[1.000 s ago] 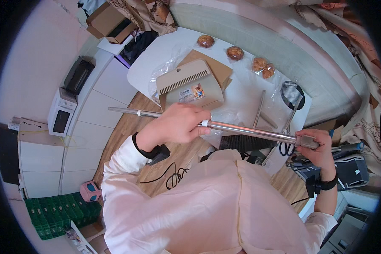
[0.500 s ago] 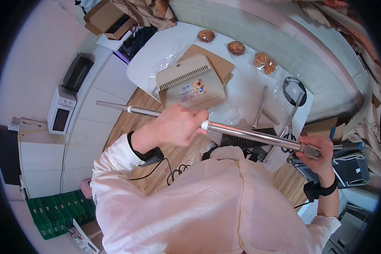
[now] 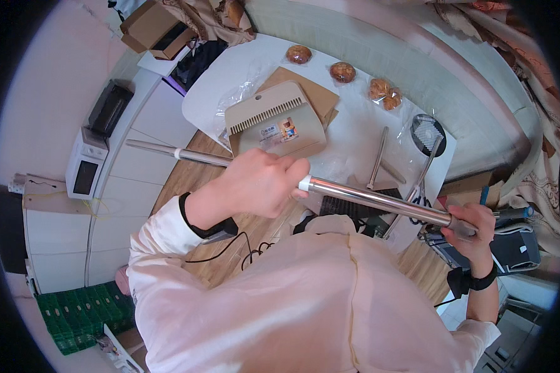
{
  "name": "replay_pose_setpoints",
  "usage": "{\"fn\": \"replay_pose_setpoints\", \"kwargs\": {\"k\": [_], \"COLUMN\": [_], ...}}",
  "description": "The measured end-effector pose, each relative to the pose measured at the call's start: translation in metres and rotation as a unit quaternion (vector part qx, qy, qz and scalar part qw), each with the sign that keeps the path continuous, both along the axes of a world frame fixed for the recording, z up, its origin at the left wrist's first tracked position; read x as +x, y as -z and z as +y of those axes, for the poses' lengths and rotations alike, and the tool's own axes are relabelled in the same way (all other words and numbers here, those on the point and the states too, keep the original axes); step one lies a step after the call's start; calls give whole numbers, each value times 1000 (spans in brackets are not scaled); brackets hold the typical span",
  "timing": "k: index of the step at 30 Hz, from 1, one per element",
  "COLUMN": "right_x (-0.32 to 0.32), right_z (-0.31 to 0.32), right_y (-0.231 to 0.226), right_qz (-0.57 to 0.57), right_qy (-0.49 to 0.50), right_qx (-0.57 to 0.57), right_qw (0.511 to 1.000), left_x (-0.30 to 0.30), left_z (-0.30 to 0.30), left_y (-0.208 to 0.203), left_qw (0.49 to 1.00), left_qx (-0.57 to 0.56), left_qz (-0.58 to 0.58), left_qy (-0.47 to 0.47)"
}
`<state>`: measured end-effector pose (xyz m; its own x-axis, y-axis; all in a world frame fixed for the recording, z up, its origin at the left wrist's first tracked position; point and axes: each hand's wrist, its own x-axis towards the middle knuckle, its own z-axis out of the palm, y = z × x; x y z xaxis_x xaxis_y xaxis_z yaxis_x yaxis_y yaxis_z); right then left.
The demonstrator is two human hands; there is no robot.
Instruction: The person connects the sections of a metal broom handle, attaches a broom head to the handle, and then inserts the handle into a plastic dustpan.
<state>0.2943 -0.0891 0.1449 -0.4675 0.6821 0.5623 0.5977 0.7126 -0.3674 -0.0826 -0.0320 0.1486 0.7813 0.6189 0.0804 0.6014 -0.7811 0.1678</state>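
A shiny metal telescopic pole [image 3: 373, 198] with white collars lies across the front of my body, tilted down to the right. My left hand [image 3: 261, 183] is wrapped round its middle, just left of one white collar. At the thick right end, my right hand [image 3: 476, 227] grips the pole's grey end piece. The thin left end sticks out past the table edge. Beyond my left hand, a beige dustpan [image 3: 310, 138] with a comb-toothed edge and a picture label rests on flat cardboard [image 3: 330, 99]. Dark broom bristles [image 3: 345, 207] show below the pole.
The white table [image 3: 354, 115] carries wrapped round breads [image 3: 342, 73], wrapped croissants [image 3: 385, 94], grey metal tubes [image 3: 378, 158] and a round black mesh disc [image 3: 427, 135]. To the left stand white cabinets [image 3: 146, 158] and green crates [image 3: 81, 314]. A grey folded bag [image 3: 515, 248] sits at right.
The pole has grown slightly longer: its left end reaches further left and the gap between the collars is wider. My hands have moved a little apart. The view has shifted slightly.
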Motion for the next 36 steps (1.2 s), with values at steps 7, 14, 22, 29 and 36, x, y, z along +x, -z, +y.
{"fn": "replay_pose_setpoints", "kwargs": {"k": [7, 14, 22, 29, 36], "right_x": [0, -3, 48, 17, 30], "right_z": [-13, -8, -25, -26, -28], "right_y": [11, 0, 50, 64, 92], "right_qz": [74, 89, 85, 43, 18], "right_qy": [39, 128, 104, 117, 119], "right_qx": [-117, -412, -202, -144, -83], "right_qw": [990, 898, 970, 982, 989], "left_x": [3, -6, 26, 55, 56], "left_z": [-6, -11, -17, -39, -26], "left_y": [-8, -1, 6, -24, -17], "left_qw": [999, 999, 986, 920, 921], "left_qx": [22, -2, 111, 389, 383], "left_qz": [31, 33, -123, -2, -21], "left_qy": [0, -12, 23, 38, 62]}}
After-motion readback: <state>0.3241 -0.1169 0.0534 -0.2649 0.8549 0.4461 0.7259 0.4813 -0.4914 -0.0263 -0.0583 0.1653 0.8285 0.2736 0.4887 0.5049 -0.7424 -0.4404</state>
